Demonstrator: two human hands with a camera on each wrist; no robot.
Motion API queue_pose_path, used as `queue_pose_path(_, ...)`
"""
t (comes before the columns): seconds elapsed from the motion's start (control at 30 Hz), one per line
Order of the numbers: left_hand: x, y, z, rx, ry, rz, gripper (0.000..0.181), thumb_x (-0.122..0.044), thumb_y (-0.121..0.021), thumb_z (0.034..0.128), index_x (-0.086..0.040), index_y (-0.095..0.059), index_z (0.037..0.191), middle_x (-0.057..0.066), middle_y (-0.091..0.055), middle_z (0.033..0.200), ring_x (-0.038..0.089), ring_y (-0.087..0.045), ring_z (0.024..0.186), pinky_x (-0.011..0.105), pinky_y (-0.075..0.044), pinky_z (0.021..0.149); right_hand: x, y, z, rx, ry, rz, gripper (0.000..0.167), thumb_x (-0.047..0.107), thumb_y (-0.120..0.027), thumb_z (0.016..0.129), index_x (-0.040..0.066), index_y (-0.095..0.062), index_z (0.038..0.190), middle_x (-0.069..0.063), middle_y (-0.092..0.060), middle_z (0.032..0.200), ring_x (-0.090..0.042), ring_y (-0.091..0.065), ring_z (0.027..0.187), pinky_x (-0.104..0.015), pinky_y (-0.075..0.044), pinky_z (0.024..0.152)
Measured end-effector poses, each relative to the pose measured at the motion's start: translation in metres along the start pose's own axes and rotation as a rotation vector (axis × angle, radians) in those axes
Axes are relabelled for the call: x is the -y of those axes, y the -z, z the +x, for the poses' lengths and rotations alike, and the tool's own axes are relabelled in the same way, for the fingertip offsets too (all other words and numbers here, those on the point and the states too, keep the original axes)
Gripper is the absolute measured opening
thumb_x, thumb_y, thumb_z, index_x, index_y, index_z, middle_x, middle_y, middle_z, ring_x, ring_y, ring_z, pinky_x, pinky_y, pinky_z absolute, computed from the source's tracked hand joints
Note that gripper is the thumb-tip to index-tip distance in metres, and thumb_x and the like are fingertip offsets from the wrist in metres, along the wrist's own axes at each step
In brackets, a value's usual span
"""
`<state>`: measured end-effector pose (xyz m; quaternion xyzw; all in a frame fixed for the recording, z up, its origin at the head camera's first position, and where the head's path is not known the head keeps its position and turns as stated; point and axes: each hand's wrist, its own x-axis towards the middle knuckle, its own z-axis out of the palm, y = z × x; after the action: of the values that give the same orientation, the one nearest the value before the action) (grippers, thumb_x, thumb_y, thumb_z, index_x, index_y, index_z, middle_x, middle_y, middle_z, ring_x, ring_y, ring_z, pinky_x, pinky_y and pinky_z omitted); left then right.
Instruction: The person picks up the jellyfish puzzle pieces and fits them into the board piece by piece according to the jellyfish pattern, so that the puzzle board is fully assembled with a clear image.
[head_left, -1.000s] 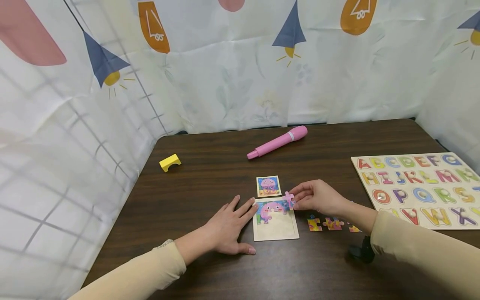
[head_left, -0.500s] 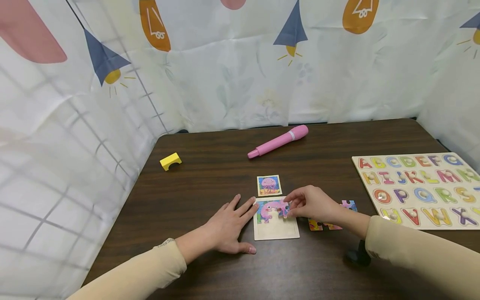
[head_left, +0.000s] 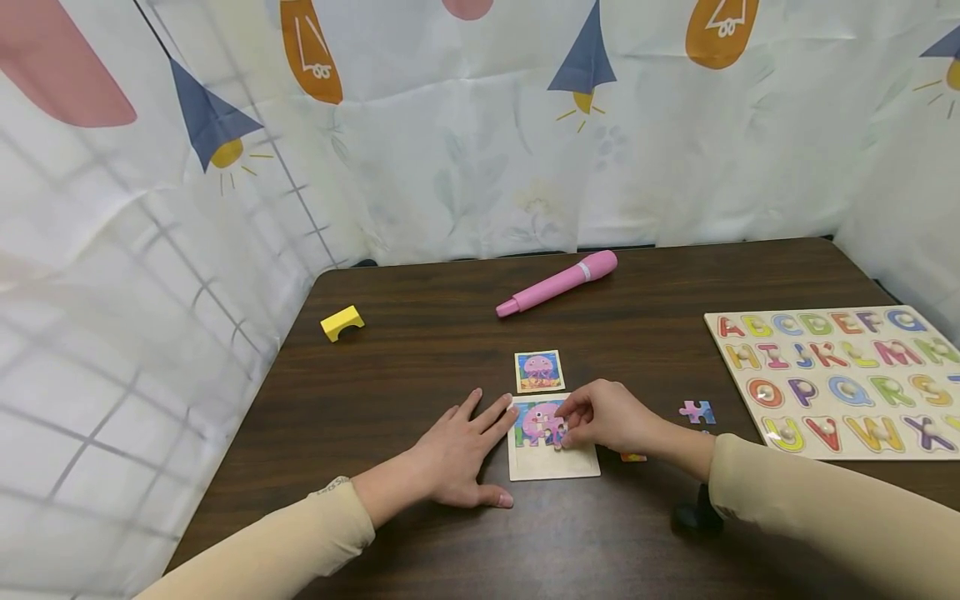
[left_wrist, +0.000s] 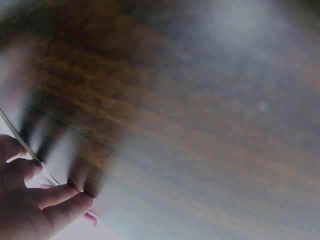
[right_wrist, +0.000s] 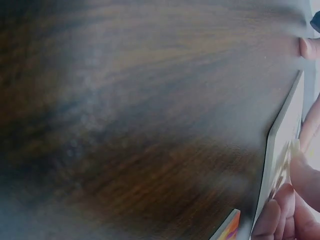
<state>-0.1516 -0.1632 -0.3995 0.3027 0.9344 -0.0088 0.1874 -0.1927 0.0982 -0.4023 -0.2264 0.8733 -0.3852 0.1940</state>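
Observation:
My left hand (head_left: 453,462) lies spread on the table, its fingertips touching the left edge of a light wooden puzzle tray (head_left: 551,467). Thumb and index finger of my right hand (head_left: 607,415) pinch a pink-and-blue jigsaw piece (head_left: 557,433) low over the tray's middle, partly covered by the fingers. Pink jellyfish pieces (head_left: 538,417) fill the tray's upper part; bare wood shows below. Behind the tray lies a small jellyfish picture card (head_left: 538,371). In the right wrist view, the right fingers (right_wrist: 302,175) are at the tray's surface.
A pink-and-blue loose piece (head_left: 697,412) lies right of my right hand; an orange one (head_left: 633,457) peeks out below it. An alphabet board (head_left: 832,383) is at the right. A pink microphone-shaped stick (head_left: 555,285) and a yellow arch block (head_left: 342,322) lie farther back.
My right hand has moved left and slightly down, carrying the jigsaw piece from the tray's upper right corner to its middle. My left hand has stayed in place.

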Motion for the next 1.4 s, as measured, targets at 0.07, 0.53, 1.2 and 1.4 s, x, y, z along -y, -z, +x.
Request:
queue_pose_path(0.07,0.000,0.000,0.001,0.000,0.002,0.001,0.108,-0.078,-0.061,0.0831,-0.022,-0.018,0.166,0.000,-0.010,0.174,0.045,-0.015,0.157,0.059,-0.031,0.121,-0.001,0.000,0.000,-0.001,-0.011,0.010,0.026,0.013,-0.086,0.081,0.003,-0.078,0.104,0.003,-0.066,0.074,-0.010,-0.056,0.068,-0.022,-0.049,0.060)
queue_pose_path(0.53,0.001,-0.001,0.001,-0.006,-0.001,0.013,0.109,-0.079,-0.059,0.0832,-0.021,-0.019,0.165,0.001,-0.011,0.174,0.044,-0.016,0.157,0.058,-0.033,0.120,0.005,-0.007,0.001,-0.036,-0.030,-0.019,0.023,0.014,-0.088,0.080,0.006,-0.079,0.099,0.004,-0.065,0.073,-0.009,-0.055,0.068,-0.022,-0.047,0.059)
queue_pose_path(1.2,0.001,-0.002,0.000,-0.015,-0.006,0.032,0.108,-0.079,-0.059,0.0838,-0.021,-0.019,0.165,0.002,-0.012,0.174,0.045,-0.018,0.157,0.057,-0.034,0.120,0.005,-0.008,-0.009,-0.028,0.229,-0.324,0.034,0.008,-0.082,0.085,0.004,-0.075,0.117,0.003,-0.065,0.086,-0.004,-0.051,0.072,-0.018,-0.047,0.063)
queue_pose_path(1.4,0.001,-0.002,0.001,-0.006,-0.004,0.020,0.108,-0.079,-0.058,0.0839,-0.022,-0.018,0.166,0.001,-0.010,0.174,0.045,-0.016,0.157,0.058,-0.032,0.120,-0.007,-0.005,-0.021,-0.050,0.450,-0.662,0.041,0.009,-0.075,0.092,0.017,-0.071,0.132,-0.008,-0.066,0.114,-0.019,-0.059,0.100,-0.029,-0.055,0.082)
